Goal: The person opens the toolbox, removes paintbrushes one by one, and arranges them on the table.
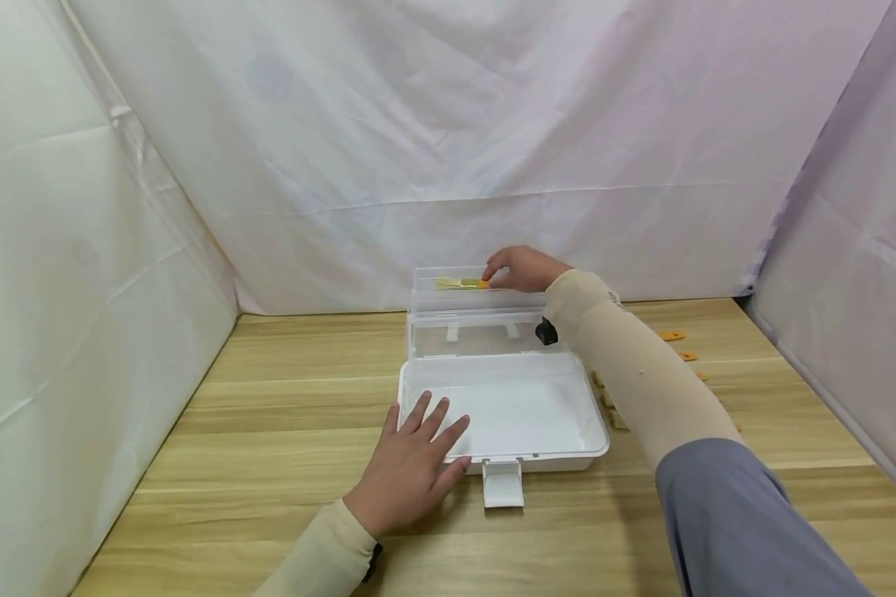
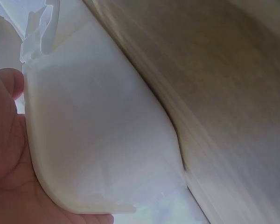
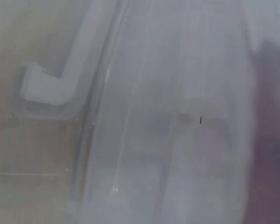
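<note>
A white plastic box stands unlatched on the table, its clear upper trays raised at the back. Spread fingers of my left hand rest over the box's front left corner. In the left wrist view, the palm lies along the rim of the white box wall. At the topmost clear tray, my right hand pinches a paintbrush by its orange end, with the pale bristles pointing left. The right wrist view is blurred and shows clear plastic close up.
More paintbrushes with orange handles lie on the table right of the box, partly hidden by my right arm. The box's white latch hangs open at the front. White cloth hangs behind and at both sides.
</note>
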### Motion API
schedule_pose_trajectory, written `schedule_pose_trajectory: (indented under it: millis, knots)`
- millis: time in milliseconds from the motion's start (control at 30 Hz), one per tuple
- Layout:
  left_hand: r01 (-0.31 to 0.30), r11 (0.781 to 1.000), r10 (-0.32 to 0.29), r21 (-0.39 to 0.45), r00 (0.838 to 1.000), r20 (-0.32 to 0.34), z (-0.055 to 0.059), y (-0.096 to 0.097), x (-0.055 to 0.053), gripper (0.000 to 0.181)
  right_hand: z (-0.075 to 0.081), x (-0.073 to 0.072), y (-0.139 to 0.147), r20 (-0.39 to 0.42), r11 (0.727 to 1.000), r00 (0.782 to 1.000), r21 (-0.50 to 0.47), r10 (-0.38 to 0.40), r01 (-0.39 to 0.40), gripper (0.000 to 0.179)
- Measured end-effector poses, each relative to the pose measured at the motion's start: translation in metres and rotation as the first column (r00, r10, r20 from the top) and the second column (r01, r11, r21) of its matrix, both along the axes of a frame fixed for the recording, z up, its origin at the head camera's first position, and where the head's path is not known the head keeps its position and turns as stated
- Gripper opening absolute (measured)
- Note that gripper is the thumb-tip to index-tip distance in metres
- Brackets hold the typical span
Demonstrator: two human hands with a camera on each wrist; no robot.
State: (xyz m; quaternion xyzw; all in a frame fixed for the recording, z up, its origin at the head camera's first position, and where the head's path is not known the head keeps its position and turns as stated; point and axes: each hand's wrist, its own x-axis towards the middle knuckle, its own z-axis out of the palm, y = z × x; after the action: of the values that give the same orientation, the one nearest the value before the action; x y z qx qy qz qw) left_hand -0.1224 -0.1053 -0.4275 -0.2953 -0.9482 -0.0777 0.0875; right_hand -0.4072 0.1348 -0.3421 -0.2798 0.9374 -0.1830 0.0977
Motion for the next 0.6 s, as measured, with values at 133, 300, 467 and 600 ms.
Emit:
schedule_pose_trajectory:
  millis: [133, 300, 467, 600]
  knots:
    - [0.004, 1.0, -0.004, 0.004, 1.0, -0.008, 0.001, 0.0, -0.001, 0.054, -0.001, 0.002, -0.002, -0.002, 1.0, 1.0, -0.014, -0.024, 0.024, 0.019]
    - [0.003, 1.0, -0.004, -0.001, 1.0, -0.006, 0.001, 0.0, 0.0, 0.054, -0.001, 0.005, -0.001, -0.01, 0.999, 1.0, -0.049, -0.018, 0.018, 0.019]
    - [0.004, 1.0, -0.004, -0.001, 1.0, 0.003, 0.001, 0.001, 0.0, 0.055, 0.0, 0.01, 0.005, -0.002, 0.993, 0.999, -0.109, -0.047, 0.047, 0.02]
    - [0.008, 1.0, -0.008, 0.004, 1.0, 0.0, 0.002, 0.002, 0.0, 0.054, 0.005, 0.015, 0.01, 0.011, 0.984, 0.997, -0.159, -0.076, 0.077, 0.02]
